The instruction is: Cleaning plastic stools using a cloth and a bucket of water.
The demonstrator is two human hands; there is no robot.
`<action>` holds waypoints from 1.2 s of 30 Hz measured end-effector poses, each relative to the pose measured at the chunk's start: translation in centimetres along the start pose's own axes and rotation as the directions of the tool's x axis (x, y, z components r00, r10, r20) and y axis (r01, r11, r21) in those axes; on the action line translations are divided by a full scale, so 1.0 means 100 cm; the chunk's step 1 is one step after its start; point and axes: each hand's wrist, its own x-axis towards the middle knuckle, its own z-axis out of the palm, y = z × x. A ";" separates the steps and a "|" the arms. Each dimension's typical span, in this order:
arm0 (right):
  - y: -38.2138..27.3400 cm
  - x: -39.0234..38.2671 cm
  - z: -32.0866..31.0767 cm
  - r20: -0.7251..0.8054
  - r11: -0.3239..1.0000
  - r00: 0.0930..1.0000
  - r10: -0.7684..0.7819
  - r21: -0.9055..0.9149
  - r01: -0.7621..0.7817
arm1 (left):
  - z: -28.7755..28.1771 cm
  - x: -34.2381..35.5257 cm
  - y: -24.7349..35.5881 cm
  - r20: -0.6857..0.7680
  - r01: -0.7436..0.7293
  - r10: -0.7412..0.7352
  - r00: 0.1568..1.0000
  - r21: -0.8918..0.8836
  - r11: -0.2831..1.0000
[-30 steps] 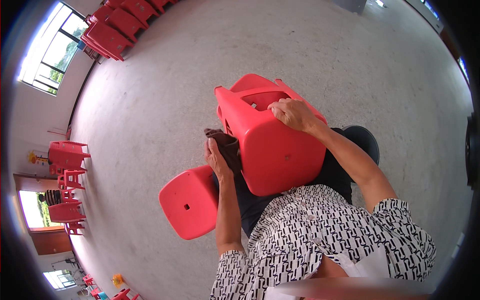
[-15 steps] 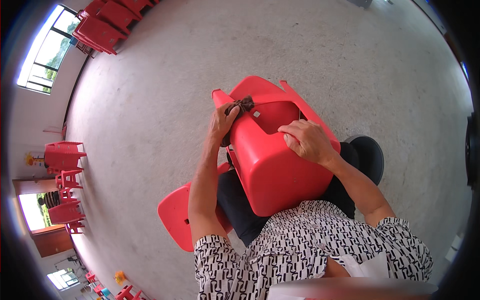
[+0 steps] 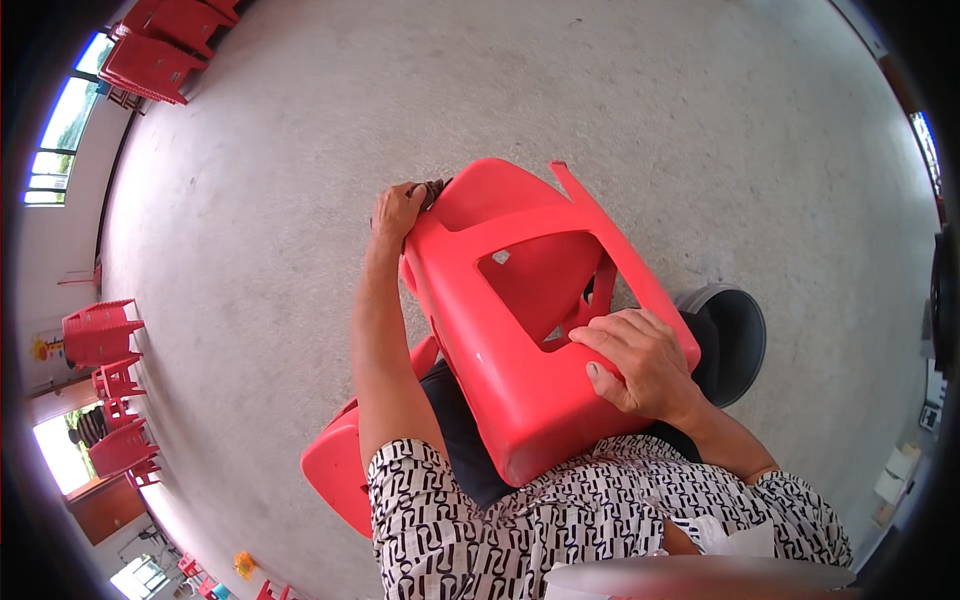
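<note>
A red plastic chair (image 3: 490, 370) lies tipped across my lap, its legs pointing away from me. At the far left end of it, my left hand (image 3: 397, 212) is closed on a dark brown cloth (image 3: 432, 193), pressed against a leg. My right hand (image 3: 645, 362) has its fingers curled over the edge of the opening in the chair's near right part. Part of the cloth is hidden behind the left hand and the leg.
Another red plastic seat (image 3: 338, 468) stands by my left leg. A dark grey bucket (image 3: 742, 345) is on the floor to my right. Stacks of red chairs (image 3: 150, 62) line the left wall, with more red chairs (image 3: 100, 335) near a doorway. The floor (image 3: 280, 250) is grey concrete.
My left hand has slid the cloth outward to the leg's far left side. The chair has turned and tilted, showing more of its opening. My right hand still grips its edge, now lower.
</note>
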 end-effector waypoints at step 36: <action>0.083 0.100 0.033 -0.088 0.992 0.992 -0.090 0.083 0.098 | -0.017 -0.224 0.219 -0.315 -0.165 -0.021 0.949 -0.552 0.818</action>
